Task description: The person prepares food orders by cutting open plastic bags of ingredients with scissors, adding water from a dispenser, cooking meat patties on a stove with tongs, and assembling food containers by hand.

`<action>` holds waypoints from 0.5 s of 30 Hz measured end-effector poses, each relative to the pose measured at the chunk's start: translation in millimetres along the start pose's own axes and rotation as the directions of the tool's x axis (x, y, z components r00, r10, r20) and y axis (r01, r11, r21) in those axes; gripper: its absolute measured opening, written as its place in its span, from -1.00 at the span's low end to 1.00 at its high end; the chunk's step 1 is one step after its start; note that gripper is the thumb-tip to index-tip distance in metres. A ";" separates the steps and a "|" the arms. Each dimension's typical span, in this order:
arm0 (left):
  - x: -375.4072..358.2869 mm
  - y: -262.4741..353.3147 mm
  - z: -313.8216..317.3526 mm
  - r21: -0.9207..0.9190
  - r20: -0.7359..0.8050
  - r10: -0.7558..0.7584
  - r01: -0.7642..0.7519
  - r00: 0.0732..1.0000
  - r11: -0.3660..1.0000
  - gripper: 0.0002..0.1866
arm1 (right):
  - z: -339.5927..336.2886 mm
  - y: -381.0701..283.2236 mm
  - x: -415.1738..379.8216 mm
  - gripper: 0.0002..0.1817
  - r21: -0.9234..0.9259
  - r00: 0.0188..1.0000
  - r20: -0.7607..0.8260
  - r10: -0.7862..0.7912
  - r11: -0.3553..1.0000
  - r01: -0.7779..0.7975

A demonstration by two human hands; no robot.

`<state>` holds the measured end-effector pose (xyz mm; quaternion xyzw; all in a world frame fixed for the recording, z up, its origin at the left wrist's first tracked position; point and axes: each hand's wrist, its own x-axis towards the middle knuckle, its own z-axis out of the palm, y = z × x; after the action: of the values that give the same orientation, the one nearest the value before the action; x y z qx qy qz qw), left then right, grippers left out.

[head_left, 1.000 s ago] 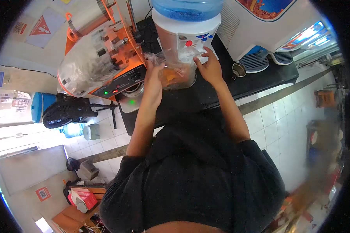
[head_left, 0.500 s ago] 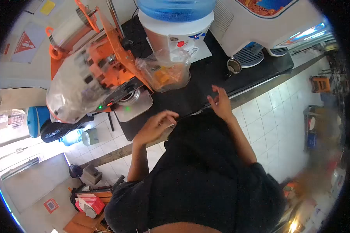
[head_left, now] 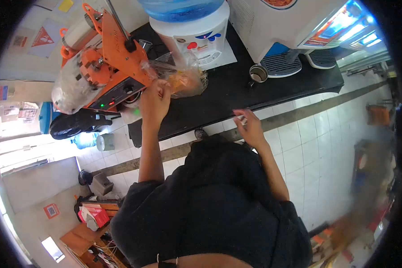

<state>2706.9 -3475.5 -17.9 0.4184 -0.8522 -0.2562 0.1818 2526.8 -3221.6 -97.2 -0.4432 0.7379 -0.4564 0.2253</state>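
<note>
"Starting with the head view, where is the bag?"

"The clear plastic bag (head_left: 193,85) lies on the black surface (head_left: 223,96), between the orange machine (head_left: 120,51) and the white water dispenser (head_left: 192,35). Something orange (head_left: 179,81) shows through its film; I can't tell what it is."

"And the left hand?"

"The left hand (head_left: 157,99) is at the machine's front corner, right beside the bag. Its fingers are curled, and I can't tell whether they pinch anything or touch the plastic."

"The right one?"

"The right hand (head_left: 251,128) hangs near the surface's front edge, well apart from the bag, fingers loosely spread, holding nothing I can see."

"Any other containers?"

"A blue bottle (head_left: 181,11) sits on top of the dispenser, cut off by the frame. To the right, a metal cup (head_left: 258,73) is just beside a dark drip tray (head_left: 283,66) of the white machine (head_left: 272,27), mouth facing the camera; whatever is inside is too small to make out."

"And lower down?"

"Beyond the surface's left end, a pale bucket (head_left: 105,142) stands on the tiled floor (head_left: 299,156), near another blue bottle lying there (head_left: 85,140). The bucket's contents don't show clearly."
</note>
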 end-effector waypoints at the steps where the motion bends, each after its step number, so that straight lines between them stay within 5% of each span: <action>1: -1.0 -2.2 2.0 0.152 -0.119 0.114 -0.095 0.986 0.984 -0.79 | 1.1 -16.5 16.6 -0.78 0.077 0.997 0.024 -0.074 0.994 0.072; 3: -0.3 -9.6 6.0 0.320 -0.222 0.229 -0.151 0.948 0.935 -0.78 | 13.3 -43.7 61.3 -0.82 0.038 0.899 -0.039 -0.436 0.899 0.437; 5: 7.0 -19.7 13.3 0.393 -0.204 0.429 -0.328 0.880 0.859 -0.72 | 25.3 -90.9 107.3 -0.84 0.035 0.846 -0.005 -0.534 0.845 0.534; 7: 10.6 -36.7 19.1 0.430 -0.147 0.418 -0.323 0.896 0.843 -0.70 | 68.5 -97.3 170.4 -0.84 0.025 0.845 0.104 -0.524 0.851 0.524; 9: 16.6 -43.7 24.0 0.450 -0.106 0.418 -0.331 0.903 0.830 -0.68 | 137.5 -67.1 244.0 -0.82 -0.268 0.861 0.320 -0.396 0.834 0.483; 11: 20.8 -50.9 27.6 0.480 0.003 0.198 -0.175 0.980 0.860 -0.72 | 181.3 -79.3 276.6 -0.80 -0.647 0.754 0.633 -0.177 0.414 0.640; 15: 29.3 -106.3 46.8 0.526 0.090 0.221 -0.235 0.971 0.818 -0.77 | 273.9 21.4 346.4 -0.79 -0.507 0.572 0.820 -0.024 0.435 0.744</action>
<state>2731.1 -3541.0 -115.2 0.3442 -0.9357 0.0086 0.0772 2544.0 -3645.1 -222.9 -0.8035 0.5694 0.1138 0.1315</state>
